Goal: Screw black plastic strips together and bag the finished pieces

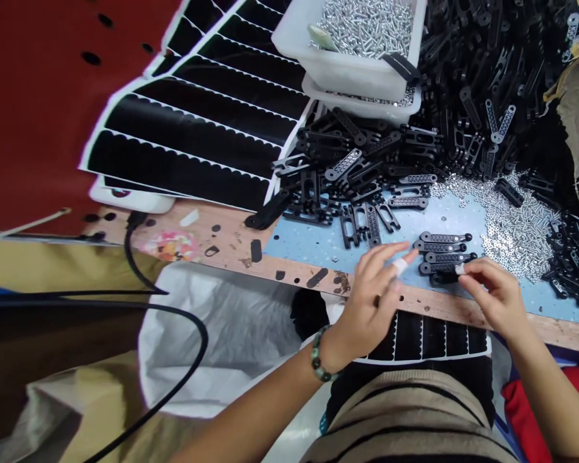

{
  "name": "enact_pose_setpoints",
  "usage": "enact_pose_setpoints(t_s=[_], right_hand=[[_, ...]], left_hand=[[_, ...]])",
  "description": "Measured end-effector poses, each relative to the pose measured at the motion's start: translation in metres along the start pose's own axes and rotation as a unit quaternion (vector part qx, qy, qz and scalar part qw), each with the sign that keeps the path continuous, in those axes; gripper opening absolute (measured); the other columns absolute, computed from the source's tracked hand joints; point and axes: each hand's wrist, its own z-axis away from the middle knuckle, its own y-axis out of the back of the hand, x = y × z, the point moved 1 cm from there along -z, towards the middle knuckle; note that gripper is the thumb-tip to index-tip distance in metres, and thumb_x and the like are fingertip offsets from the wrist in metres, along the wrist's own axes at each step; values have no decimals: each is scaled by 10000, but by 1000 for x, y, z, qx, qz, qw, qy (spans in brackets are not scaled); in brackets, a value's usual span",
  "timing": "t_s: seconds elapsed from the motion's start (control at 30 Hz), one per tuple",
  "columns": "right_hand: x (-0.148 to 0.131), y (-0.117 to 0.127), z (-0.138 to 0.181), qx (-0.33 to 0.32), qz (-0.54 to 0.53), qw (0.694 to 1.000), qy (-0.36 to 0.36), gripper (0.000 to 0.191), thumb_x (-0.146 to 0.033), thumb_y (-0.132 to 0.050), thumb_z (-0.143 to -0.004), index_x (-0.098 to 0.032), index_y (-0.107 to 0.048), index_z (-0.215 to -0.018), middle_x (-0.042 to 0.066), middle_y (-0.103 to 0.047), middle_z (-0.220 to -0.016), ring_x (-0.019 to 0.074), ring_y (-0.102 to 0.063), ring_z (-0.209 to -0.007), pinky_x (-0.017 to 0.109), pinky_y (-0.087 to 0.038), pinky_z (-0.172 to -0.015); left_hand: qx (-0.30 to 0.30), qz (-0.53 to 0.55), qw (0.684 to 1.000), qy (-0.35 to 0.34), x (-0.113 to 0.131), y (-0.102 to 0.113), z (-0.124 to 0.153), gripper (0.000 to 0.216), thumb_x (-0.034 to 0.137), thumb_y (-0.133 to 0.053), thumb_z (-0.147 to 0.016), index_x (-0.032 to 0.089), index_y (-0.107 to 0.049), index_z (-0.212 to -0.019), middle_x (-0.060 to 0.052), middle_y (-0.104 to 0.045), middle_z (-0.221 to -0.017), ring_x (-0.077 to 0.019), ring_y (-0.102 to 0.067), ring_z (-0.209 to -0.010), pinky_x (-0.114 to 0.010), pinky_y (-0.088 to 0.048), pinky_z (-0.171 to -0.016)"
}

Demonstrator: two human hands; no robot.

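Observation:
A row of several black plastic link arms (pixel 444 247) with lattice sides lies on the blue work surface between my hands. My left hand (pixel 374 292) is open at the row's left end, its fingers spread and one wrapped in white tape; nothing shows in its grasp. At the row's lower right end, my right hand (pixel 496 296) has thumb and taped forefinger pinched close together beside the nearest arm. What lies between those fingertips, if anything, is too small to make out. Small metal nuts and screws (pixel 521 225) lie in a spread pile beyond my right hand.
A translucent tub (pixel 342 74) of screws stands on another tub at the back. Black plastic parts (pixel 357 173) are heaped around them. Black adhesive sheets (pixel 188 138) lie to the left. More small black parts (pixel 576 257) sit far right. A black cable (pixel 205 341) hangs at left.

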Motion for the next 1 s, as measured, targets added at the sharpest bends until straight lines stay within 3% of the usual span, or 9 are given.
enact_pose_setpoints(t_s=[0.1, 0.2, 0.57, 1.0], right_hand=[[11, 2, -8, 8, -50, 994, -98, 110, -297, -598, -844, -204, -654, -824, 17, -593, -772, 126, -561, -604, 271, -454, -536], [18, -5, -13, -3, -84, 985, -151, 135, -316, -612, -815, -192, -661, -797, 3, -573, -729, 108, -537, -531, 261, -448, -506], [15, -12, -19, -1, 54, 991, -126, 129, -283, -574, -789, -180, -644, -754, 12, -597, -662, 131, -529, -573, 277, -440, -572], [20, -9, -18, -19, -114, 971, -209, 176, -357, -624, -778, -181, -625, -765, -21, -564, -615, 103, -502, -465, 248, -429, -471]], left_hand=[[-51, -139, 986, -77, -2, -2, 3, 397, 178, -458, -869, 227, -548, -1253, -49, -587, -1275, -280, -467, -1183, -505, -292, -990], [-88, -193, 972, -100, -4, -10, 6, 402, 159, -495, -827, 200, -570, -1220, -52, -617, -1250, -277, -513, -1121, -513, -250, -983], [-110, -214, 965, -107, -3, -16, 7, 474, 173, -515, -803, 187, -537, -1277, -75, -606, -1264, -273, -523, -1089, -510, -225, -1014], [-110, -190, 971, -98, -3, -14, 7, 451, 130, -501, -770, 165, -552, -1216, -83, -597, -1279, -261, -541, -1094, -488, -233, -1009]])
